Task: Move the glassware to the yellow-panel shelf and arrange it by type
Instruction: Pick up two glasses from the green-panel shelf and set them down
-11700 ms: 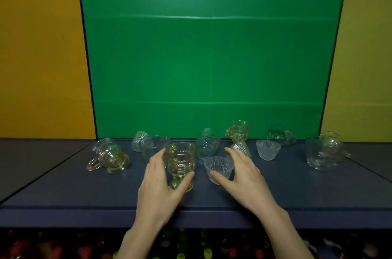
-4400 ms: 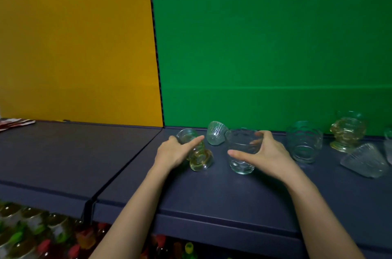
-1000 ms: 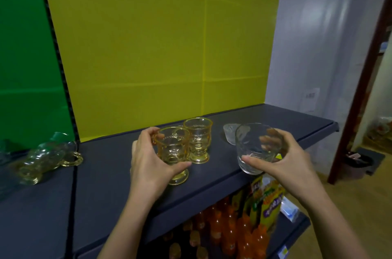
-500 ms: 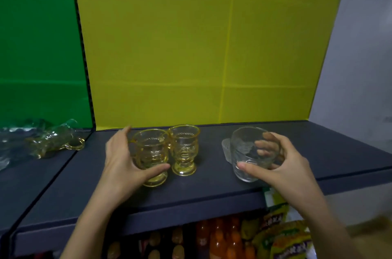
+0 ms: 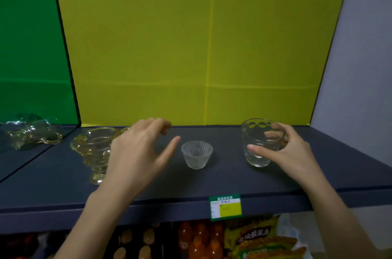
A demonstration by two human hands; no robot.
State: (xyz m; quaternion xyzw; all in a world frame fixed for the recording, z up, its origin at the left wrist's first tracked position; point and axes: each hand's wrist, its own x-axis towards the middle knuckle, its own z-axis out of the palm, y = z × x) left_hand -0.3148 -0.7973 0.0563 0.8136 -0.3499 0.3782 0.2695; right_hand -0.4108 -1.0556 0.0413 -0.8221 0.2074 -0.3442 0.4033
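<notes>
Up front, the dark shelf [image 5: 233,180] beneath the yellow panel [image 5: 191,46] carries three pieces of glassware that can be made out, all standing upright. At the right, the right hand [image 5: 290,152] is wrapped around a clear tumbler [image 5: 259,144] with a ring of oval cuts under its rim; the thumb lies across the near side and the other fingers show through the glass on the far side, and the tumbler's base seems to rest on the shelf surface, though that contact is hard to confirm. Near the middle stands a small ribbed cup [image 5: 196,154], touched by nothing. The left hand [image 5: 140,152] hovers just to the left of that cup, fingers spread and loosely curled, empty, its thumb pointing toward the cup's rim without reaching it. Partly behind this hand sits an amber footed goblet [image 5: 93,150], with its foot close to the shelf's front edge; a sliver of more amber glass shows past the hand's far side, too hidden to identify. Further left, on the neighbouring shelf under the green panel [image 5: 31,46], a blurred heap of unmoved glassware [image 5: 31,135] lies on its side. A green and yellow price tag [image 5: 225,206] hangs on the shelf's front lip, and below it are orange bottles [image 5: 199,241] and snack bags [image 5: 258,239].
</notes>
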